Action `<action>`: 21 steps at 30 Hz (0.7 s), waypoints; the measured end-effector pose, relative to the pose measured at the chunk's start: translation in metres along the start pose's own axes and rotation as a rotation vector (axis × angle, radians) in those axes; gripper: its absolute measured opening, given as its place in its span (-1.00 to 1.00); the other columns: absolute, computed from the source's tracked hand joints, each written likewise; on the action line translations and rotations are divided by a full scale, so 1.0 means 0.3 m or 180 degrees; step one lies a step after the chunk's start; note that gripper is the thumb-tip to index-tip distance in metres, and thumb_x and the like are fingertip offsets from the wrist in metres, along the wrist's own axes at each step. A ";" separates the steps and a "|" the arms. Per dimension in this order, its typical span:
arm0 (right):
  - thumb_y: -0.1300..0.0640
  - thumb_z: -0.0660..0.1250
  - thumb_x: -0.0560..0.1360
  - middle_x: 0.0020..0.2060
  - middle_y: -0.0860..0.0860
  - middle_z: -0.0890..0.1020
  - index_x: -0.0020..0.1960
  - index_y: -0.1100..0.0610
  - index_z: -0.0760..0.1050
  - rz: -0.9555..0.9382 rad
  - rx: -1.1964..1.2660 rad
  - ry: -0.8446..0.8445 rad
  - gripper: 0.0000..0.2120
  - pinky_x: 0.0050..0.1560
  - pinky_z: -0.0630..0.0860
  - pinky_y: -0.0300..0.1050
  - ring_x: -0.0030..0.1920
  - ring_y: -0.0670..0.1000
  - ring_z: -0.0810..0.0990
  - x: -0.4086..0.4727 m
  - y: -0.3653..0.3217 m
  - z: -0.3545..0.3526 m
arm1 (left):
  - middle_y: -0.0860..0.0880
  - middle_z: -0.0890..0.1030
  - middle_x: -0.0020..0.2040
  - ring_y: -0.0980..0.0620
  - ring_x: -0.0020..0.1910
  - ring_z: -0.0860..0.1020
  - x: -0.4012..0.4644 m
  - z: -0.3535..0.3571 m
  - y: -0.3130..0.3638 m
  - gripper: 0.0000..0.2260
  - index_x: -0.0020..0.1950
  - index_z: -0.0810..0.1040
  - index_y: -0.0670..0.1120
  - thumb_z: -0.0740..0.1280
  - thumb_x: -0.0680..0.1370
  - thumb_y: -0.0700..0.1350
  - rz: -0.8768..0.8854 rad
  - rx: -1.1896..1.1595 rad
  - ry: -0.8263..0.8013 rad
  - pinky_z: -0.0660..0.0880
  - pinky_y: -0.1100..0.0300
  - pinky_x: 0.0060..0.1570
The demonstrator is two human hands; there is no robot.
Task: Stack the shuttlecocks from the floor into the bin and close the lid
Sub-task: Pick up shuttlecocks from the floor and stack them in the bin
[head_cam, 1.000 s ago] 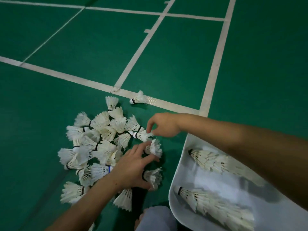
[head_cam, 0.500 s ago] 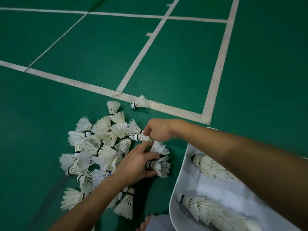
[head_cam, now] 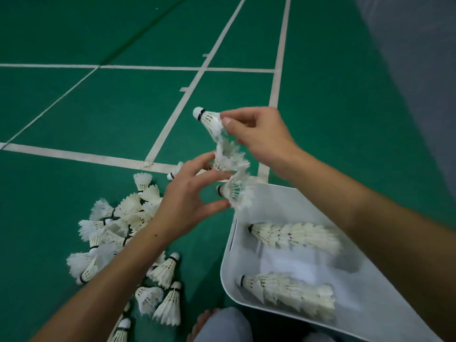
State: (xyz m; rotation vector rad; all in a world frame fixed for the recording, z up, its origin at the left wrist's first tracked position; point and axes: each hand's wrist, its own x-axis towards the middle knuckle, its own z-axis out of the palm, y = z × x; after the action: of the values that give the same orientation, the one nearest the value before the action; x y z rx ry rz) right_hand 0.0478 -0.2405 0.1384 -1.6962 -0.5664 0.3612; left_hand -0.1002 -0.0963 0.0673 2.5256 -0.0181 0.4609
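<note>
My right hand (head_cam: 256, 134) pinches a white shuttlecock (head_cam: 208, 119) by its feathers, cork pointing left, raised above the floor. My left hand (head_cam: 187, 196) grips two shuttlecocks (head_cam: 234, 191) just below it, near the far left corner of the white bin (head_cam: 228, 257). Inside the bin lie two nested stacks of shuttlecocks: the far stack (head_cam: 293, 234) and the near stack (head_cam: 288, 292). A pile of loose shuttlecocks (head_cam: 118, 223) covers the green floor to the left, partly hidden by my left forearm.
More loose shuttlecocks (head_cam: 167, 292) lie near my knee (head_cam: 222, 324) at the bottom. White court lines (head_cam: 81, 156) cross the green floor. A grey surface (head_cam: 417, 70) fills the upper right corner.
Both hands have lifted off the pile and moved up and right toward the bin, each carrying shuttlecocks. The view has tilted up.
</note>
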 end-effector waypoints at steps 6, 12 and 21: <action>0.17 0.55 0.49 -0.12 0.03 0.79 0.07 0.16 0.74 0.0168 0.0162 0.1040 -0.83 0.06 0.72 0.03 -0.03 0.08 0.77 -0.220 0.035 -0.316 | -0.03 0.46 0.49 -0.01 0.38 0.50 0.047 0.086 0.188 -0.58 0.29 0.65 0.16 0.60 0.45 0.09 0.0591 -0.0429 -0.0793 0.52 0.03 0.20; 0.24 0.59 0.45 -0.21 0.01 0.76 -0.06 0.14 0.73 0.0687 -0.0846 0.1227 -0.91 -0.08 0.74 0.07 -0.26 0.04 0.76 -0.555 0.210 -0.512 | 0.16 0.36 0.52 0.24 0.23 0.50 0.029 0.189 0.303 -0.55 0.30 0.57 0.33 0.50 0.43 0.28 0.0843 0.0025 -0.2092 0.54 0.06 0.20; 0.18 0.41 0.54 -0.03 0.01 0.70 0.05 0.05 0.66 0.1402 -0.2963 -0.0061 -0.89 0.01 0.62 -0.04 -0.06 0.05 0.65 -0.766 0.393 -0.470 | 0.13 0.51 0.31 0.05 0.22 0.54 0.001 0.389 0.334 -0.48 0.35 0.56 0.21 0.51 0.44 0.32 0.0706 0.1004 -0.2798 0.48 0.08 -0.04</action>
State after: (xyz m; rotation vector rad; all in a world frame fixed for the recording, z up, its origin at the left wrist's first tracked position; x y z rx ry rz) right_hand -0.0483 -0.4991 0.0355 -2.7349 -0.3810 0.4621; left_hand -0.0736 -0.2430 0.0297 2.8356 -0.5968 -0.6402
